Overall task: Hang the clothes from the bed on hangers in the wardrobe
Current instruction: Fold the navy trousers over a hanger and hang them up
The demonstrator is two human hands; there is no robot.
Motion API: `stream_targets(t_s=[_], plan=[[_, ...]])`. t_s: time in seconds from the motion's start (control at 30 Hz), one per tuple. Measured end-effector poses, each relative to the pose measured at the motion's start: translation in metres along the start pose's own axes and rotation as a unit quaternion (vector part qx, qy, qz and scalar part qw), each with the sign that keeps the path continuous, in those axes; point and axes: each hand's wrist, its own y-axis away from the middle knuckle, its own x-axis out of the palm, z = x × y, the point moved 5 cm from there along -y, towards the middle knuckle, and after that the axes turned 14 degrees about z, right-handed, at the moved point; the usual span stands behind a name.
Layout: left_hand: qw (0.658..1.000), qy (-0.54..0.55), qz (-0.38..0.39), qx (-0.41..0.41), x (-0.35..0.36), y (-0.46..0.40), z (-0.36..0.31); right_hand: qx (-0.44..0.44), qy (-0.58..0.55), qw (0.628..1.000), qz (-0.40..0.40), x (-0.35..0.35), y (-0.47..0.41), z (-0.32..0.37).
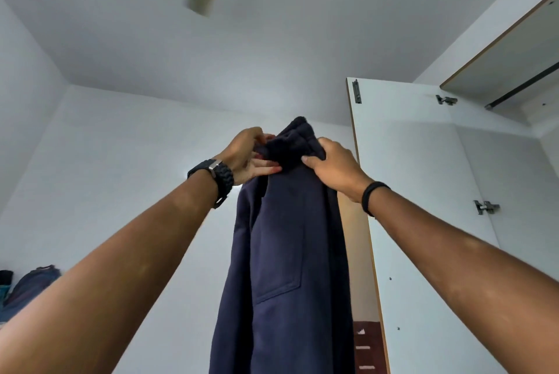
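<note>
Both hands held the navy trousers up high, just left of the open wardrobe door. The left hand pinched the bunched waistband; the right hand gripped it from the door's side.

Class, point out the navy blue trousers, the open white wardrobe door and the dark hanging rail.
Navy blue trousers (281, 252): head view, on the leg fabric above the pocket.
Open white wardrobe door (408, 177): head view, on its inner face.
Dark hanging rail (520, 86): head view, mid-length.
</note>
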Motion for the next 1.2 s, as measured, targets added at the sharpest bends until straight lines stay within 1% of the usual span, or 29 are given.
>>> stream_targets(t_s=[0.03,0.07,0.1,0.13,0.17,0.23,0.27,0.3,0.33,0.4,0.47,0.5,0.53,0.57,0.6,0.67,0.73,0.77,0.8,0.83,0.87,0.93,0.97,1.0,1.03,1.07,1.1,1.13,1.2], plan=[[0.996,-0.089,0.012,-0.003,-0.007,-0.002,0.002,0.006,-0.055,0.998,0.007,0.000,-0.004,-0.007],[0.978,-0.207,0.012,-0.012,-0.017,-0.005,0.004,0.011,-0.110,0.994,0.018,0.002,-0.006,-0.013],[0.950,-0.312,-0.001,-0.018,-0.026,-0.006,0.005,0.013,-0.164,0.986,0.033,0.007,-0.006,-0.018],[0.922,-0.386,-0.016,-0.021,-0.035,-0.006,0.005,0.012,-0.215,0.975,0.049,0.012,-0.005,-0.021],[0.906,-0.423,-0.015,-0.020,-0.042,-0.006,0.006,0.009,-0.263,0.963,0.064,0.019,-0.004,-0.023],[0.902,-0.430,0.026,-0.034,-0.050,-0.004,0.009,0.008,-0.342,0.935,0.090,0.029,-0.001,-0.024],[0.902,-0.426,0.049,-0.053,-0.051,0.001,0.010,0.012,-0.362,0.926,0.105,0.032,0.000,-0.025],[0.898,-0.430,0.062,-0.069,-0.054,0.004,0.010,0.023,-0.365,0.923,0.121,0.034,-0.001,-0.026],[0.890,-0.444,0.061,-0.083,-0.058,0.006,0.008,0.039,-0.341,0.929,0.141,0.036,-0.002,-0.026],[0.880,-0.468,0.030,-0.076,-0.066,0.006,-0.001,0.066,-0.215,0.961,0.161,0.032,-0.006,-0.024],[0.868,-0.495,-0.025,-0.037,-0.070,0.005,-0.018,0.063,-0.081,0.986,0.131,0.020,-0.011,-0.013],[0.854,-0.518,-0.054,-0.016,-0.070,0.005,-0.027,0.041,-0.036,0.993,0.109,0.014,-0.015,-0.004],[0.832,-0.549,-0.079,0.004,-0.068,0.005,-0.038,0.013,-0.005,0.995,0.099,0.009,-0.019,0.006],[0.808,-0.580,-0.100,0.026,-0.064,0.005,-0.047,-0.009,0.007,0.995,0.102,0.007,-0.023,0.013],[0.783,-0.608,-0.119,0.049,-0.060,0.007,-0.057,-0.022,-0.011,0.993,0.119,0.004,-0.027,0.020],[0.731,-0.659,-0.156,0.081,-0.051,0.015,-0.073,-0.020,-0.088,0.980,0.176,-0.001,-0.033,0.031],[0.682,-0.704,-0.179,0.081,-0.049,0.020,-0.086,-0.010,-0.115,0.971,0.211,-0.011,-0.036,0.039],[0.673,-0.715,-0.176,0.069,-0.049,0.022,-0.091,-0.011,-0.113,0.971,0.209,-0.016,-0.037,0.044],[0.682,-0.711,-0.163,0.050,-0.051,0.023,-0.095,-0.016,-0.112,0.974,0.197,-0.020,-0.038,0.048],[0.709,-0.690,-0.142,0.027,-0.053,0.024,-0.098,-0.023,-0.114,0.977,0.177,-0.023,-0.039,0.053],[0.747,-0.655,-0.111,-0.004,-0.057,0.024,-0.100,-0.026,-0.119,0.981,0.152,-0.025,-0.040,0.056],[0.839,-0.539,-0.021,-0.076,-0.063,0.031,-0.100,-0.019,-0.131,0.987,0.095,-0.029,-0.041,0.056],[0.873,-0.475,0.026,-0.104,-0.066,0.037,-0.099,-0.012,-0.141,0.988,0.064,-0.032,-0.040,0.054],[0.893,-0.429,0.062,-0.122,-0.068,0.043,-0.099,-0.005,-0.151,0.988,0.038,-0.035,-0.039,0.053],[0.901,-0.405,0.081,-0.132,-0.071,0.049,-0.101,-0.001,-0.158,0.987,0.025,-0.039,-0.037,0.051],[0.902,-0.400,0.084,-0.136,-0.073,0.054,-0.104,0.003,-0.163,0.986,0.029,-0.040,-0.035,0.050],[0.901,-0.407,0.072,-0.131,-0.073,0.059,-0.107,0.003,-0.166,0.985,0.044,-0.042,-0.033,0.051],[0.901,-0.416,0.043,-0.115,-0.072,0.062,-0.111,-0.001,-0.173,0.983,0.062,-0.043,-0.031,0.054],[0.914,-0.401,-0.038,-0.059,-0.071,0.062,-0.122,-0.030,-0.207,0.975,0.080,-0.049,-0.029,0.064]])
